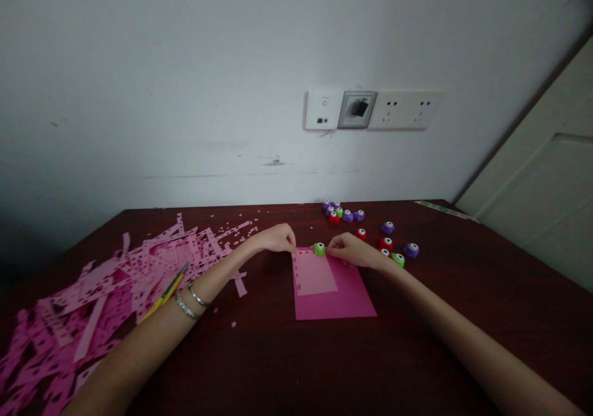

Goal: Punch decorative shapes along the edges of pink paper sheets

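Note:
A light pink sheet of paper (317,275) lies over a larger deep pink sheet (354,302), and small punched holes run along its top and left edges. On the top edge sits a green craft punch (319,249) with a white and black button. My left hand (278,238) is closed in a pinch at the top left corner of the papers. Just right of the punch, my right hand (349,249) pinches the light pink sheet near its top right corner. Its lower fingers rest over the deep pink sheet.
Pink punched paper scraps (139,268) pile up at the left, with yellow-handled scissors or a similar tool (169,289) among them. Several purple, red and green punches (385,243) stand at the back right. A ruler-like strip (445,210) lies by the wall.

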Action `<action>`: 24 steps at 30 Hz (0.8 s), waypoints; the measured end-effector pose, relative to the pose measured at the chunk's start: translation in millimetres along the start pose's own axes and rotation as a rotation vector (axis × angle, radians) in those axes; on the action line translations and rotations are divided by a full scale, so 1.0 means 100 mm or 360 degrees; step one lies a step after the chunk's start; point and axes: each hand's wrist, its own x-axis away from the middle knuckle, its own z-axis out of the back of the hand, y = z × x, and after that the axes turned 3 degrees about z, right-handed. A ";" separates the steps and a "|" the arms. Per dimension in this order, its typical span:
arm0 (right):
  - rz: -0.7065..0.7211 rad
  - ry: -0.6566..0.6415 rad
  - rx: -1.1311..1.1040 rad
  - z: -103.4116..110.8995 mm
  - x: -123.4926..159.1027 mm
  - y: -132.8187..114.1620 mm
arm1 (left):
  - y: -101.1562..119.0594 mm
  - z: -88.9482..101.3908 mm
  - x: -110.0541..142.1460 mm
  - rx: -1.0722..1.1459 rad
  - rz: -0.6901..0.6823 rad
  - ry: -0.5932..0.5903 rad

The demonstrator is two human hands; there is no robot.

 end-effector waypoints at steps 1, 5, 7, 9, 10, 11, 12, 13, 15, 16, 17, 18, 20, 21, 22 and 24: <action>-0.0004 0.0001 -0.0008 0.00 0.00 0.00 | -0.01 0.00 0.00 0.0005 0.0000 0.0000; -0.0019 0.0016 -0.0023 0.00 0.02 -0.03 | -0.04 0.00 -0.02 0.0024 -0.0005 0.0015; -0.0031 0.0018 -0.0022 0.00 0.03 -0.05 | -0.05 0.00 -0.02 0.0029 -0.0008 0.0021; -0.0050 0.0023 -0.0028 0.01 0.04 -0.06 | -0.06 -0.01 -0.02 0.0040 -0.0011 0.0023; -0.0063 0.0023 -0.0033 0.01 0.04 -0.07 | -0.06 -0.01 -0.02 0.0048 -0.0012 0.0024; -0.0076 0.0023 -0.0035 0.02 0.04 -0.07 | -0.05 -0.01 -0.02 0.0056 -0.0012 0.0024; -0.0085 0.0027 -0.0031 0.03 0.04 -0.08 | -0.05 -0.01 -0.02 0.0064 -0.0012 0.0027; -0.0088 0.0036 -0.0024 0.04 0.05 -0.08 | -0.05 -0.01 -0.02 0.0070 -0.0010 0.0035; -0.0082 0.0080 -0.0006 0.08 0.06 -0.08 | -0.04 0.00 -0.02 0.0073 0.0003 0.0070; -0.0077 0.0109 -0.0001 0.10 0.07 -0.08 | -0.03 0.01 -0.02 0.0066 0.0011 0.0097; -0.0072 0.0130 0.0001 0.12 0.07 -0.09 | -0.02 0.02 -0.01 0.0054 0.0019 0.0126; -0.0073 0.0139 0.0000 0.15 0.08 -0.10 | -0.01 0.02 -0.01 0.0039 0.0025 0.0152; -0.0090 0.0136 0.0005 0.19 0.09 -0.14 | 0.03 0.04 0.01 0.0000 0.0022 0.0175; -0.0090 0.0120 0.0011 0.21 0.09 -0.16 | 0.05 0.04 0.02 -0.0020 0.0010 0.0172; -0.0078 0.0098 0.0019 0.23 0.09 -0.19 | 0.07 0.04 0.03 -0.0041 -0.0006 0.0160; -0.0005 0.0034 0.0031 0.27 0.07 -0.26 | 0.12 0.02 0.05 -0.0093 -0.0037 0.0117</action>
